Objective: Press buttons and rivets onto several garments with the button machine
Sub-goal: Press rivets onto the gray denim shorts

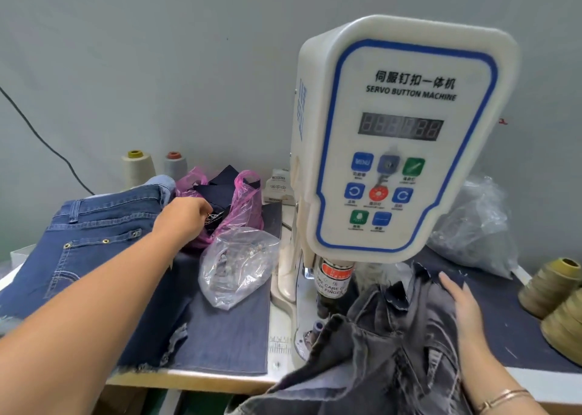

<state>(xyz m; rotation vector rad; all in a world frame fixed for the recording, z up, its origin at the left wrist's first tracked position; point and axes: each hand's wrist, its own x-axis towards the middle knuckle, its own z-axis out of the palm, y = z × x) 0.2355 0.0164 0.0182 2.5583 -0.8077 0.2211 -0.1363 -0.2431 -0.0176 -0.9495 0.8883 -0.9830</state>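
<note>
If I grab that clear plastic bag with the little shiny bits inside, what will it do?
The clear plastic bag would probably sag and change shape, since its thin film is already crumpled and slumped on the denim cloth. The small metal pieces inside would likely slide to the lowest corner. Its mouth looks loose, so tipping it may spill them.

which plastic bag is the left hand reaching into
The pink bag behind the clear bag. The left hand is at its opening; the clear bag lies nearer, untouched.

Plain grey wall (157,52), black cable (41,140) hanging across it, pale-edged worktable (220,380)
</note>
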